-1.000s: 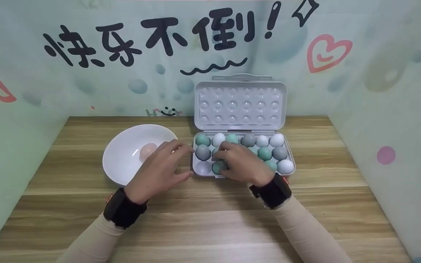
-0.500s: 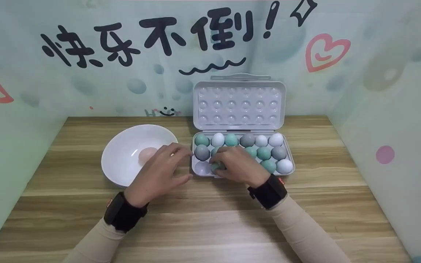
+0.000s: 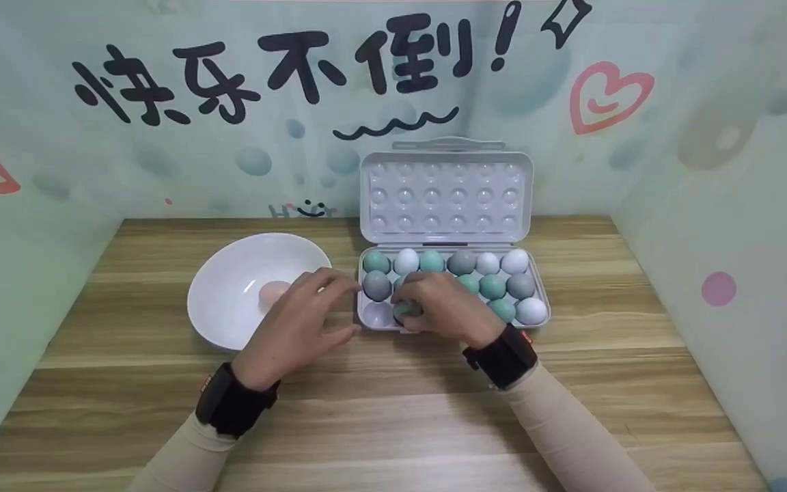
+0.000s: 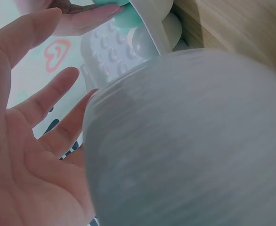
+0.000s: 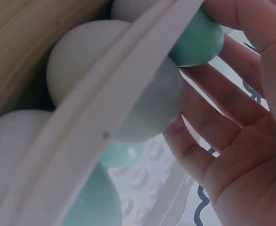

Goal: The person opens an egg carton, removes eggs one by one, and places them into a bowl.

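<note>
A pale grey egg carton (image 3: 364, 326) lies with its lid raised, bearing green, grey and white eggs in rows. My right hand (image 3: 451, 306) reaches over its front, pinching a green egg (image 3: 405, 313) in the second cup of the front row. In the right wrist view, thumb and fingers bend around that green egg (image 5: 201, 40). Left of it, the front-row corner cup (image 3: 377, 315) shows its floor. My left hand (image 3: 296, 328) hovers over the white bowl's right side, fingers loosely bent, holding nothing. Inside the bowl (image 3: 219, 301) sits a pinkish egg (image 3: 273, 294), partly covered by this hand.
The lid (image 3: 445, 198) stands up behind the carton, dimpled inside. A wooden table (image 3: 380, 424) carries everything. Behind and at the sides rise printed cloth walls (image 3: 701, 205) with black lettering and a heart.
My right hand has shifted slightly left and closed its fingers around the green egg, uncovering eggs to its right. The left hand has stayed nearly still. The whole view has drifted slightly.
</note>
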The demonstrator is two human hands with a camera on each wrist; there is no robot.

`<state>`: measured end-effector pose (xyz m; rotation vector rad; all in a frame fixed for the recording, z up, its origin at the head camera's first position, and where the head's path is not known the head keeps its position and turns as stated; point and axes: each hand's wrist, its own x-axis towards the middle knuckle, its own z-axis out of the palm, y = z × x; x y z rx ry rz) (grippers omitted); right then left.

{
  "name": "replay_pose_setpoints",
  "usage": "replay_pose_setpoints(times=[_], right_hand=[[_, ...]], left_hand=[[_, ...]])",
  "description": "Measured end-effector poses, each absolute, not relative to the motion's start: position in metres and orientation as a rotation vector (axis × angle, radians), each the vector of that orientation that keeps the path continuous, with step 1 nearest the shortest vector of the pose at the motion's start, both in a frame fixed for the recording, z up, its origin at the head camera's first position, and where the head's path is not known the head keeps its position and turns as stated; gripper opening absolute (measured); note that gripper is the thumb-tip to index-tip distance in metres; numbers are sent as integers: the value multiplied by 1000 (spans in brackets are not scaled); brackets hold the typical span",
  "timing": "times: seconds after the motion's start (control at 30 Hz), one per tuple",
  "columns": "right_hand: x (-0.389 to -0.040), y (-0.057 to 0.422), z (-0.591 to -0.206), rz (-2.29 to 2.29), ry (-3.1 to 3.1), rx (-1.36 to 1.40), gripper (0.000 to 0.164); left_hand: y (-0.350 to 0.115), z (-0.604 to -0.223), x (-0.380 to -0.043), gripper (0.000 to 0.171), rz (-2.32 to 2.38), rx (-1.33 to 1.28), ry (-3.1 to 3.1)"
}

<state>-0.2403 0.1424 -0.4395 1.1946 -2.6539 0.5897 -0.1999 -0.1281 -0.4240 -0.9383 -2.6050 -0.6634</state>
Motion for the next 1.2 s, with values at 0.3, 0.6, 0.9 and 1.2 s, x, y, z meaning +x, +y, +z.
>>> replay_pose_setpoints(times=[0.3, 0.6, 0.9, 1.2], right_hand=[[-243, 150, -426, 801, -2502, 1164, 22], [-236, 151, -411, 1197, -2451, 989, 22], [-227, 145, -402, 1698, -2413, 797, 25], [-222, 137, -403, 2029, -2325, 731, 23]], left_hand=[[-126, -422, -200, 53, -686, -924, -2578], [-116, -417, -201, 54, -723, -891, -2488], [-101, -412, -203, 52, -832, -860, -2377], [-94, -412, -200, 50, -910, -898, -2297]])
